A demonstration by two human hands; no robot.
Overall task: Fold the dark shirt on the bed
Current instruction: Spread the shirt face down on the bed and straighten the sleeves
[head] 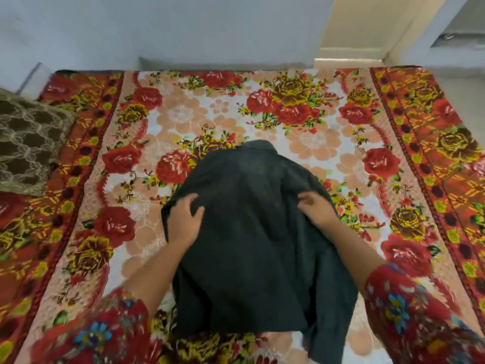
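The dark shirt (252, 232) lies back-up on the bed (301, 143), collar pointing away from me, its hem near the front edge. My left hand (183, 216) lies on the shirt's left shoulder area, fingers curled into a fold of the fabric. My right hand (315, 206) sits on the right shoulder area, fingers bent and pinching the cloth there. A sleeve or side panel hangs loose at the lower right of the shirt.
The bed is covered by a floral blanket in red, yellow and peach. A brown patterned pillow (29, 143) lies at the left edge. A pale wall runs behind the bed, with a doorway (354, 35) at the back right.
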